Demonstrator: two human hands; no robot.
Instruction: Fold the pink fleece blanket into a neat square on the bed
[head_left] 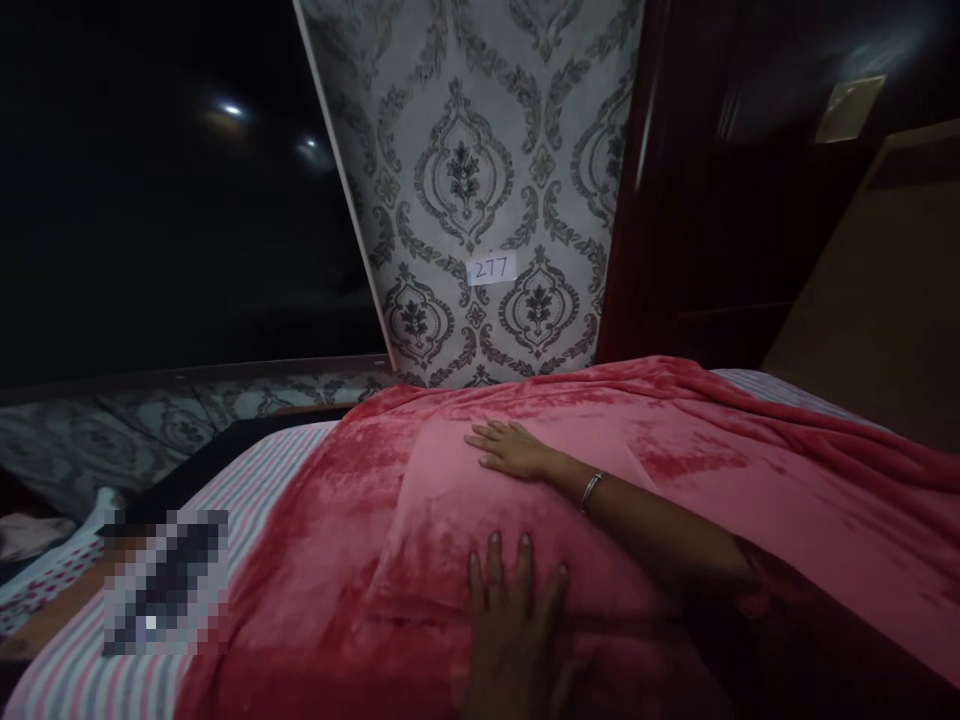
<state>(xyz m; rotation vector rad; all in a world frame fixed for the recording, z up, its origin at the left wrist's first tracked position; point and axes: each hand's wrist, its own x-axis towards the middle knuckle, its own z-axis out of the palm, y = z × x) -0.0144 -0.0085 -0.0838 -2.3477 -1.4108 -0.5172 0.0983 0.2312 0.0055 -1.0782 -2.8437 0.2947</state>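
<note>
A red-pink plush blanket (pixel 322 540) is spread over the surface before me. On top of it lies a flat, roughly rectangular folded piece of the same plush (pixel 442 490), its near edge slightly raised. My right hand (pixel 510 450), with a silver bangle at the wrist, reaches across from the right and rests flat on the far part of this piece, fingers stretched left. Nearer to me, my left hand (pixel 510 620) is on the piece's near edge, fingers spread and pointing away. Neither hand grips anything. The lower part of my left hand is dark and cut off by the frame.
A striped sheet (pixel 277 470) shows beneath the blanket at left. A pixelated dark object (pixel 165 585) lies on it. Behind stand a large black screen (pixel 172 200), a patterned wall with a "277" label (pixel 491 268), and a dark red glossy panel (pixel 697 200). A brown board (pixel 885 290) leans at right.
</note>
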